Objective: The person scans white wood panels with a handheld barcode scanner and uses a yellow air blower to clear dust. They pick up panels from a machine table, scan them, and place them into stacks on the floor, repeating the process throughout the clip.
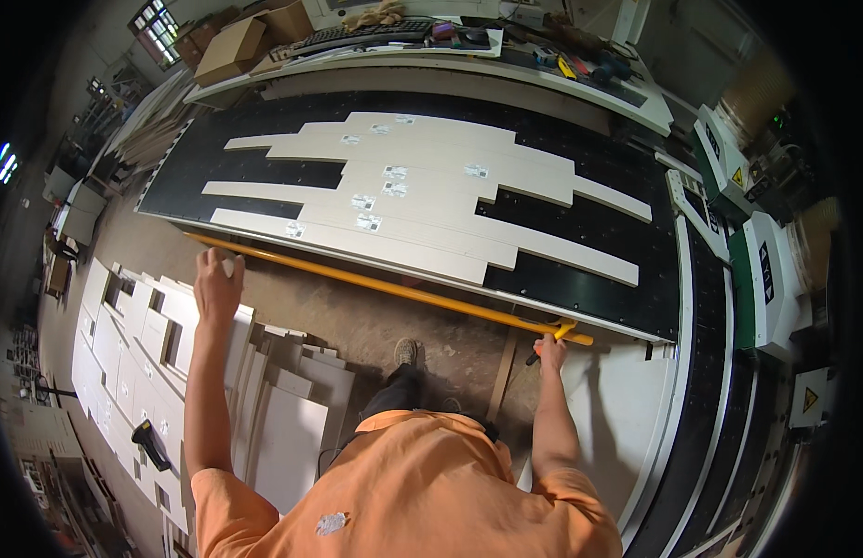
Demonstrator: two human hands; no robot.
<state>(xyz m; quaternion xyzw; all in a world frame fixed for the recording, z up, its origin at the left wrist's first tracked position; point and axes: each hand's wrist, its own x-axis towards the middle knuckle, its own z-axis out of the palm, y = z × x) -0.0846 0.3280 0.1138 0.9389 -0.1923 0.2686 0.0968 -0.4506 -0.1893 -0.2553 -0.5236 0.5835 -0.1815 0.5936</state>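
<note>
My left hand [217, 281] is raised near the left end of a long yellow bar [385, 290]. Its fingers are curled, with a small pale thing [228, 267] at them that I cannot make out. At the bar's right end, my right hand [550, 352] is closed round a red and black handle [535, 354]. A yellow piece [564, 328] sticks up just beyond that hand; whether it belongs to the handle is unclear. Past the bar, pale board strips [422, 186] of differing lengths lie side by side on a black table [580, 288], several bearing white labels.
Stacked pale boards [292, 400] stand at my left, with a black handheld scanner [150, 445] on them. A white-and-green machine [766, 279] and its rails are at the right. Behind the table, a bench [627, 98] carries a keyboard [366, 35], cardboard boxes [234, 48] and tools.
</note>
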